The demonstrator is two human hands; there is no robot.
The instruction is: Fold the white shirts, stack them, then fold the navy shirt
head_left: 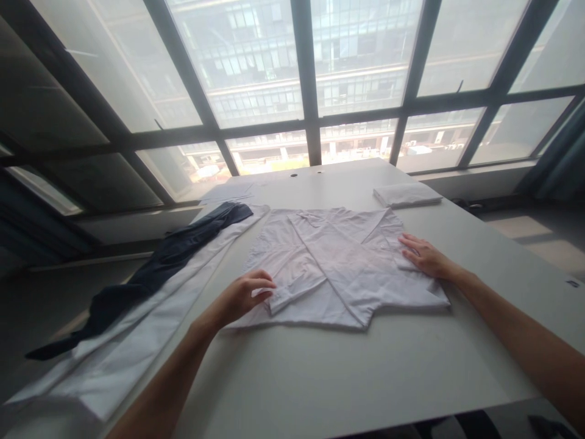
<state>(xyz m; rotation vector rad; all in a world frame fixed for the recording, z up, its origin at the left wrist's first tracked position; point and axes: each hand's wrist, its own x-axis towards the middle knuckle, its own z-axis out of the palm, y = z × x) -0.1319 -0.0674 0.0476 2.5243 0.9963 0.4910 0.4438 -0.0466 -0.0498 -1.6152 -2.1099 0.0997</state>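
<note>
A white shirt-like garment (342,262) lies spread on the white table (347,372), with its sleeves folded inward across the body. My left hand (242,297) hovers at the left part of the garment, close to a folded sleeve end. Its fingers are bent, and a small gap shows between them and the thumb; no cloth is visibly gripped. Flat on the garment's right side rests my right hand (425,256), with fingers stretched out and slightly apart. Creases run across the cloth between both hands.
Along the table's left edge lie a long white cloth (150,323) and a dark navy cloth (169,256), both hanging over. A folded white cloth (406,195) sits at the back right. Pale sheets (228,191) lie at the back left. Large windows (356,55) stand behind.
</note>
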